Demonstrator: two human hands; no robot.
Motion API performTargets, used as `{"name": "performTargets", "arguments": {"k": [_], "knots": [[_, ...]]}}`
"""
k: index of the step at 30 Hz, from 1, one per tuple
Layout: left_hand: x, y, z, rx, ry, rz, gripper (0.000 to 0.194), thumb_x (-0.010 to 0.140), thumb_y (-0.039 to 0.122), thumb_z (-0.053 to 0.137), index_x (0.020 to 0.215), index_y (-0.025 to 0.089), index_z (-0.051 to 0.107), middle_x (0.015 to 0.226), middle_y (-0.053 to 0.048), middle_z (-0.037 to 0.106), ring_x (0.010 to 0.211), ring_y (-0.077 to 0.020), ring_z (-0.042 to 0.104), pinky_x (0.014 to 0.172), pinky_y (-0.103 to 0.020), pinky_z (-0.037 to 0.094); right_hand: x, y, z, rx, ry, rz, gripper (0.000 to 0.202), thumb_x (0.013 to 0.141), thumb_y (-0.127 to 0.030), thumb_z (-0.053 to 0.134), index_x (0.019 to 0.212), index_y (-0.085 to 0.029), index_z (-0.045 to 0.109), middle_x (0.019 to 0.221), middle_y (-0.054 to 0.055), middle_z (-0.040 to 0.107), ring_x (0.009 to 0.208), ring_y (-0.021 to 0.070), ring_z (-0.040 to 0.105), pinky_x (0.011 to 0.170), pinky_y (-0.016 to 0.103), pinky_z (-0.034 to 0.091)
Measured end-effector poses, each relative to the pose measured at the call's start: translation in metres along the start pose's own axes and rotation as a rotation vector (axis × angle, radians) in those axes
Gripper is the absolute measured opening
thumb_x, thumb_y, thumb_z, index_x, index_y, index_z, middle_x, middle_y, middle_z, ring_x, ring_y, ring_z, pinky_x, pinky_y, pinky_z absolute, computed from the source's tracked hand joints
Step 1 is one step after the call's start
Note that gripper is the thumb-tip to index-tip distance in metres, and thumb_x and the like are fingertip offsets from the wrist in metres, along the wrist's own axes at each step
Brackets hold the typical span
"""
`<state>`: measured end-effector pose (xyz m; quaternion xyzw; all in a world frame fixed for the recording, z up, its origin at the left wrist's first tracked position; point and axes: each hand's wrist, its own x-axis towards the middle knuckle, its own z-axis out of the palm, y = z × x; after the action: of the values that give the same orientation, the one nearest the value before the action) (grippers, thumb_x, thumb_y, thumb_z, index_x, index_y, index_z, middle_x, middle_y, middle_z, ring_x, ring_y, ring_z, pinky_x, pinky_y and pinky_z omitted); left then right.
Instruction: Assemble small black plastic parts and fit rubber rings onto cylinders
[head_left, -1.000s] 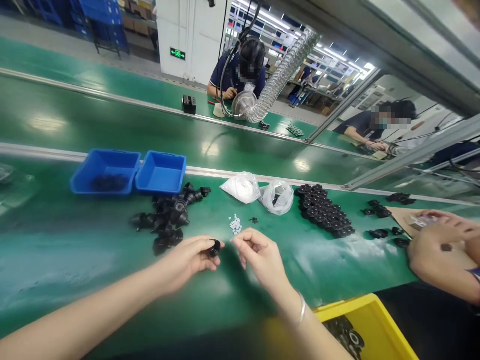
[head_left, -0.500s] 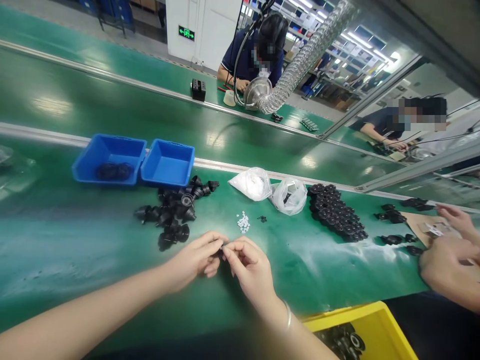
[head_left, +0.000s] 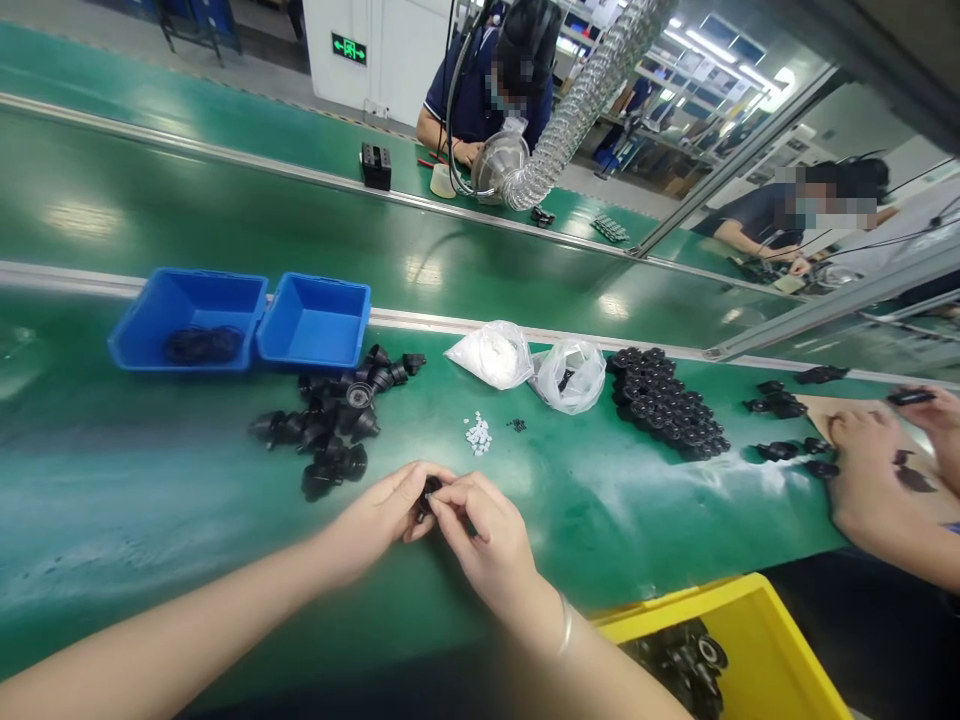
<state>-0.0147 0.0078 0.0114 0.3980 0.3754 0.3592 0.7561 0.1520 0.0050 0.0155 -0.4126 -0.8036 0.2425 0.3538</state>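
Note:
Over the green table, my left hand [head_left: 390,508] is closed around a small round black part [head_left: 427,494]. My right hand [head_left: 480,520] has its thumb and forefinger pinched at that part's near side; whatever lies between those fingertips is too small to make out. Beyond my hands are a small pile of white pieces [head_left: 478,435] and a few tiny black pieces [head_left: 517,425]. A loose heap of black parts [head_left: 326,425] lies to the left of them.
Two blue bins [head_left: 187,320] [head_left: 315,320] stand behind the heap. Further right are two plastic bags [head_left: 495,355] [head_left: 571,378] and stacked black parts [head_left: 667,405]. A yellow bin [head_left: 780,650] stands at lower right. A person's hands [head_left: 874,470] work at the right edge.
The black part between my hands shows more clearly, its round face turned into view. The view has shifted slightly. At the right, the neighbouring person's hands have moved, one holding a black part.

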Motion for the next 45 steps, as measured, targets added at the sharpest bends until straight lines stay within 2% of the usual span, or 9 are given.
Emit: {"name": "performTargets", "arguments": {"k": [5,12,20,24,26,29,32,36,45], "knots": [[0.0,-0.005,0.001,0.019,0.021,0.011,0.046,0.096,0.051,0.032,0.119,0.018,0.055,0.061,0.005,0.04,0.059,-0.0108,0.036,0.059,-0.027,0.031,-0.002,0.003,0.004,-0.136,-0.026,-0.048,0.01,0.093,-0.012,0.05,0.092,-0.018,0.057,0.08,0.004,0.058,0.074,0.0159,0.054,0.067,0.029,0.047],[-0.002,-0.006,0.0,-0.027,0.009,0.02,0.043,0.097,0.046,0.031,0.115,0.017,0.057,0.083,-0.003,0.051,0.07,-0.0144,0.04,0.066,-0.031,0.034,-0.005,0.0,0.001,-0.432,-0.144,-0.243,0.014,0.093,-0.01,0.048,0.102,-0.012,0.059,0.078,0.007,0.056,0.068,0.0178,0.051,0.061,0.031,0.045],[-0.001,-0.012,-0.003,0.013,-0.039,0.057,0.035,0.098,0.04,0.031,0.105,0.02,0.059,0.09,-0.004,0.052,0.072,-0.0145,0.04,0.067,-0.031,0.034,-0.007,0.002,0.005,-0.386,-0.175,-0.229,0.017,0.094,-0.01,0.046,0.099,-0.013,0.061,0.079,0.007,0.058,0.071,0.0174,0.054,0.064,0.03,0.046],[-0.002,-0.009,-0.002,-0.068,-0.014,-0.008,0.032,0.097,0.039,0.034,0.108,0.019,0.056,0.089,-0.004,0.052,0.072,-0.0146,0.041,0.067,-0.031,0.032,-0.001,0.0,-0.009,-0.349,-0.216,-0.263,0.017,0.094,-0.013,0.046,0.102,-0.015,0.061,0.083,0.006,0.061,0.076,0.0177,0.058,0.067,0.03,0.048],[-0.002,-0.007,0.0,-0.118,0.01,-0.037,0.031,0.097,0.041,0.036,0.112,0.02,0.054,0.09,-0.003,0.051,0.071,-0.0138,0.041,0.067,-0.031,0.032,0.004,0.007,-0.027,-0.265,-0.131,-0.188,0.017,0.095,-0.015,0.046,0.102,-0.018,0.061,0.089,0.006,0.064,0.082,0.0169,0.06,0.072,0.029,0.049],[-0.002,-0.006,0.001,-0.143,0.037,-0.056,0.033,0.096,0.045,0.039,0.114,0.021,0.053,0.095,-0.004,0.051,0.071,-0.0133,0.045,0.068,-0.031,0.033,0.008,0.037,-0.058,-0.291,0.084,0.131,0.014,0.094,-0.02,0.048,0.095,-0.019,0.062,0.085,0.005,0.065,0.08,0.0167,0.061,0.075,0.029,0.049],[-0.001,-0.006,0.002,-0.106,0.032,-0.059,0.035,0.095,0.046,0.039,0.115,0.022,0.053,0.105,-0.007,0.052,0.077,-0.0168,0.053,0.068,-0.033,0.039,0.008,0.076,-0.08,-0.454,0.063,0.335,0.012,0.09,-0.023,0.053,0.091,-0.017,0.064,0.079,0.005,0.064,0.072,0.0192,0.061,0.068,0.031,0.05],[0.0,-0.005,0.004,-0.04,-0.01,-0.052,0.037,0.095,0.047,0.037,0.116,0.021,0.052,0.111,-0.01,0.053,0.083,-0.0226,0.06,0.068,-0.036,0.044,0.01,0.107,-0.085,-0.511,0.067,0.347,0.015,0.089,-0.022,0.051,0.092,-0.016,0.064,0.082,0.008,0.064,0.075,0.0218,0.061,0.07,0.035,0.049],[0.0,0.005,0.006,-0.049,-0.046,-0.113,0.035,0.089,0.043,0.052,0.117,0.022,0.051,0.119,-0.011,0.05,0.104,-0.0309,0.06,0.083,-0.042,0.046,0.02,0.112,-0.078,-0.468,0.061,0.262,0.015,0.091,-0.024,0.049,0.086,-0.017,0.062,0.086,0.007,0.064,0.082,0.0198,0.061,0.075,0.033,0.049]]}}
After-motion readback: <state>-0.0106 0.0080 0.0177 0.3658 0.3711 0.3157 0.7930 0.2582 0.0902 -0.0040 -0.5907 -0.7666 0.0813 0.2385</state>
